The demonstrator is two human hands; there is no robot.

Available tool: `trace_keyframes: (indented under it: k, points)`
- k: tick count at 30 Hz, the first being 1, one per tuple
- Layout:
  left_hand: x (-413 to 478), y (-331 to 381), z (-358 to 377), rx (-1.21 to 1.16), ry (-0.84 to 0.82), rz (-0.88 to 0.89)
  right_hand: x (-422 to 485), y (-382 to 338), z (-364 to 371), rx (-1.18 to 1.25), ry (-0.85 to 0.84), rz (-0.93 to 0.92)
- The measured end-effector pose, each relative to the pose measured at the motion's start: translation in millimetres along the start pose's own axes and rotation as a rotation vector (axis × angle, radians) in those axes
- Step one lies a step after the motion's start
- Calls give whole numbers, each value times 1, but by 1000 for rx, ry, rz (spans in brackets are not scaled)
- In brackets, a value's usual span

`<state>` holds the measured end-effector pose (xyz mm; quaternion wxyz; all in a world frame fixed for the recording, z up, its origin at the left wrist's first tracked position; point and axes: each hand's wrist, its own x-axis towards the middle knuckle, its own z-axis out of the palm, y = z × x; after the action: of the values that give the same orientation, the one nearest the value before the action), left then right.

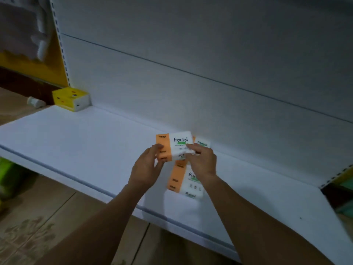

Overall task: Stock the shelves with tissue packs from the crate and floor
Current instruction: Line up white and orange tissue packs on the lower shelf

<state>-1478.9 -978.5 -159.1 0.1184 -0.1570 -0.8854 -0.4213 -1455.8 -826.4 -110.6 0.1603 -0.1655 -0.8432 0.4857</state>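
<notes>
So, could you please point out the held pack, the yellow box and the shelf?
held pack (181, 140): head view, white top face
yellow box (67, 93): head view, yellow top
shelf (76, 146): head view, bare board

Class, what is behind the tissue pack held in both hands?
Another tissue pack shows behind the held pack, near the back wall; the held pack and right hand hide its rest.

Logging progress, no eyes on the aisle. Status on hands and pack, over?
Left hand and right hand both grip one Facial tissue pack. Front pack and rear pack already on white shelf, close by. Yellow box far left, not in the way.
</notes>
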Motion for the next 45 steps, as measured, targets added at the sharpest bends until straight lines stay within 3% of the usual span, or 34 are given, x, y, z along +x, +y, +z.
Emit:
trace_keyframes:
  k: [3, 6, 9, 13, 19, 27, 32, 39, 45]
  points:
    - [5, 23, 37, -8, -149, 72, 16, 31, -33, -3, 232, 62]
    - [-3, 27, 62, 216, -291, 189, 23, 68, -57, -31, 419, 122]
    - [-14, 15, 74, 343, -326, 290, 24, 105, -76, -127, 476, 228]
    - [-16, 8, 78, 446, -340, 338, 27, 133, -91, -63, 523, 418]
    - [-15, 8, 77, 468, -323, 363, 31, 143, -83, -163, 364, 454]
    - [-14, 3, 69, 524, -380, 345, 45, 121, -71, -84, 229, 481]
    - [-13, 3, 69, 483, -453, 296, 60, 121, -64, 143, 219, 519]
    - [-13, 5, 56, 402, -415, 301, 63, 111, -66, 375, 202, 557]
    - [-13, -6, 37, 379, -413, 331, 70, 103, -71, 343, 121, 549]
